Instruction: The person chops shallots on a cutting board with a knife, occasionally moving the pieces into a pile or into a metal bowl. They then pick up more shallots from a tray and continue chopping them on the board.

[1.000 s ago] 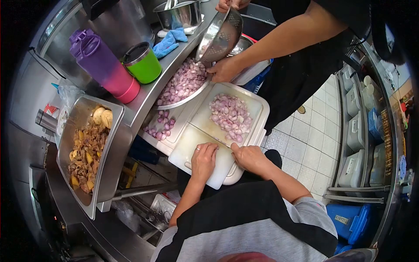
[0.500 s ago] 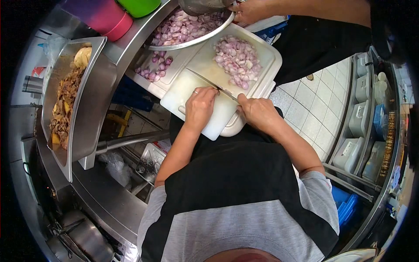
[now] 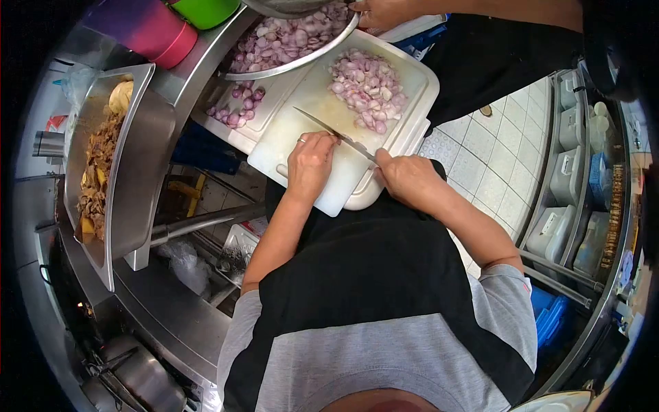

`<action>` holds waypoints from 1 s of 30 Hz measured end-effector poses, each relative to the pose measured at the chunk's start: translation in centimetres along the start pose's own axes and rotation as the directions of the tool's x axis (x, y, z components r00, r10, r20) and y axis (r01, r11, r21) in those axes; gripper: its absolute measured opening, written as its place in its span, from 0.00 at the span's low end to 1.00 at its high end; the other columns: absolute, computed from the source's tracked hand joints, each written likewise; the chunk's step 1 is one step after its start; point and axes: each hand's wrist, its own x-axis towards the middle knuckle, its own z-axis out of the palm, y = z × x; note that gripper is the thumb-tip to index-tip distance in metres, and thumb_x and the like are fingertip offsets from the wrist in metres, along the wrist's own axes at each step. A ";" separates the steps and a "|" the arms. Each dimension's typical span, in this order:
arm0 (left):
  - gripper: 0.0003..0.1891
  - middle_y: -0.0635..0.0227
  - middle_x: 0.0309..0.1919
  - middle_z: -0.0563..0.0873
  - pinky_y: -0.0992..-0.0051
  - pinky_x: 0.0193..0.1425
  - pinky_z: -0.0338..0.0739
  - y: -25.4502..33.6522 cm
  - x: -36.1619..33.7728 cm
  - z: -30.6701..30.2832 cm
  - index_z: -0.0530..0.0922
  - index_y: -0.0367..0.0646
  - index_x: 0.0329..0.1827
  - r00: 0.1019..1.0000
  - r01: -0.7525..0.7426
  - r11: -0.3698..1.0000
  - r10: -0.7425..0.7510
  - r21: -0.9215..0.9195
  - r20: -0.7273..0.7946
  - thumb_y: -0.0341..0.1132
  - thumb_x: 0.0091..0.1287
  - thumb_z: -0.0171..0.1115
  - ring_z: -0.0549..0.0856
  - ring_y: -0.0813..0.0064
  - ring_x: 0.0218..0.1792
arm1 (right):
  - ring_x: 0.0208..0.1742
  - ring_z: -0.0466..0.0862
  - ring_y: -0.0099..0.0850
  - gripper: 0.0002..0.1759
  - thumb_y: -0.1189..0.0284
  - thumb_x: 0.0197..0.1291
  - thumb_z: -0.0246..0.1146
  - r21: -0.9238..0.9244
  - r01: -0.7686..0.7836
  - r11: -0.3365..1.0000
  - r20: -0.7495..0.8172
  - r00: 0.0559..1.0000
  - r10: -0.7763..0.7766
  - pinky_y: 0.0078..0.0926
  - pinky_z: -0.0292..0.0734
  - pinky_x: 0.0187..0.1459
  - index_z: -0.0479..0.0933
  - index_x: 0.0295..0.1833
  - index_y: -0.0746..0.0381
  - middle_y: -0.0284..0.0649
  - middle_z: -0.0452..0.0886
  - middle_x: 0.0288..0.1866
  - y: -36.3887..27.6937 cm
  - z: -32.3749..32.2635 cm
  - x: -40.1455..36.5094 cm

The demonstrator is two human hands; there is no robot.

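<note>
Right hand (image 3: 405,175): closed around the handle of the knife (image 3: 357,145), the grip covering most of it. Blade lies slantwise on the white cutting board (image 3: 340,192), tip toward the far left. Left hand (image 3: 311,165): fingers bunched and curled on the board, tips just beside the blade. Something small and dark shows at those tips; cannot tell whether it is pinched.

Change over the last second: the view tips downward, so everything on the board sits higher in frame and more of the forearms shows. The strainer (image 3: 288,5), earlier seen nearly whole, is now cut off by the top edge, above the bowl (image 3: 288,72) of shallot pieces. The co-worker's hand (image 3: 384,12) is at the bowl's rim.

Shallots: the pile of cut pieces (image 3: 367,89) lies beyond the knife, on the far right; purple bulbs (image 3: 240,106) lie in a loose group left of the board. Neither group has visibly grown or shrunk.

Reading (judgement): slicing seems under way with the working grip unchanged; the shift is mostly the camera's, and the bulbs suggest cutting is unfinished.
</note>
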 end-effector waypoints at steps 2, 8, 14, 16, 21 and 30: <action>0.07 0.63 0.38 0.87 0.66 0.47 0.80 0.2 0.1 -0.2 0.83 0.40 0.37 1.000 -0.002 1.000 0.002 0.001 -0.005 0.22 0.56 0.68 0.85 0.61 0.42 | 0.28 0.86 0.50 0.11 0.67 0.68 0.56 0.026 0.017 1.000 -0.064 0.998 -0.015 0.49 0.79 0.28 0.68 0.43 0.66 0.50 0.82 0.22 0.1 1.5 1.4; 0.06 0.66 0.36 0.86 0.66 0.45 0.80 0.1 0.1 0.1 0.82 0.41 0.35 0.999 -0.027 1.000 0.027 0.016 -0.024 0.22 0.55 0.67 0.84 0.62 0.41 | 0.26 0.86 0.49 0.11 0.68 0.67 0.56 -0.009 0.043 0.999 -0.074 0.996 -0.044 0.48 0.79 0.26 0.69 0.42 0.66 0.49 0.81 0.21 0.0 0.0 0.3; 0.06 0.65 0.36 0.86 0.66 0.45 0.80 0.0 0.0 0.1 0.82 0.40 0.35 0.999 -0.025 0.999 0.026 0.030 -0.026 0.23 0.55 0.68 0.84 0.62 0.41 | 0.25 0.85 0.49 0.10 0.69 0.67 0.56 0.024 0.019 1.000 -0.066 0.998 -0.018 0.48 0.79 0.26 0.69 0.42 0.66 0.49 0.81 0.21 -0.1 1.0 0.3; 0.06 0.65 0.37 0.86 0.66 0.45 0.80 0.1 0.0 0.1 0.82 0.40 0.35 1.000 -0.022 0.999 0.022 0.023 -0.020 0.23 0.55 0.68 0.85 0.62 0.41 | 0.25 0.85 0.49 0.10 0.69 0.67 0.56 0.049 0.030 0.998 -0.090 0.996 -0.025 0.48 0.79 0.26 0.69 0.42 0.66 0.50 0.81 0.21 0.0 1.8 1.6; 0.07 0.63 0.38 0.87 0.65 0.46 0.80 0.1 0.0 0.0 0.82 0.39 0.36 1.000 0.000 1.000 0.000 0.016 -0.014 0.22 0.56 0.68 0.85 0.61 0.42 | 0.26 0.86 0.50 0.11 0.68 0.67 0.57 0.053 0.066 0.996 -0.099 0.993 -0.061 0.49 0.80 0.28 0.68 0.43 0.66 0.50 0.82 0.21 0.0 0.7 1.4; 0.07 0.62 0.37 0.88 0.66 0.45 0.81 0.4 0.2 -0.1 0.82 0.39 0.35 0.999 -0.012 1.000 0.013 0.010 -0.033 0.22 0.55 0.69 0.86 0.61 0.41 | 0.27 0.86 0.51 0.11 0.68 0.67 0.57 0.069 0.026 0.997 -0.067 0.998 -0.022 0.49 0.80 0.29 0.68 0.42 0.66 0.51 0.82 0.22 -0.1 1.5 1.4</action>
